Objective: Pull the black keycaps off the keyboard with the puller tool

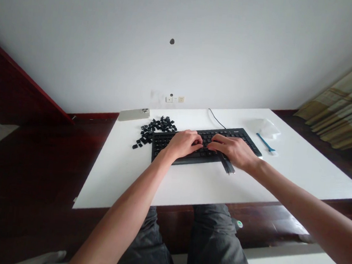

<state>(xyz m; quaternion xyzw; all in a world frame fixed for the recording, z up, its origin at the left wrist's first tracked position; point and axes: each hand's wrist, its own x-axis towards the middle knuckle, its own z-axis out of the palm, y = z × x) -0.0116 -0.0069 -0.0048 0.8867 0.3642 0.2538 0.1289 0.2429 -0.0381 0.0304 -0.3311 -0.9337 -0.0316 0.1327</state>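
Observation:
A black keyboard (179,161) lies on the white table, partly covered by both hands. My left hand (185,143) rests over its middle, fingers curled and thumb against the index finger; what they pinch is too small to make out. Close beside it, my right hand (232,150) is closed, its fingertips nearly meeting the left ones. From under the right palm a flat black tool (228,166) with small shiny ends sticks out toward the front edge. A thin light line shows between the fingertips. Many loose black keycaps (164,124) are heaped at the keyboard's left.
A phone (134,114) lies at the table's back left corner. Right of the keyboard are a blue brush (265,142) and a clear plastic bag (268,127). The keyboard's cable (216,117) runs to the back edge. The white table (112,175) stands near the wall.

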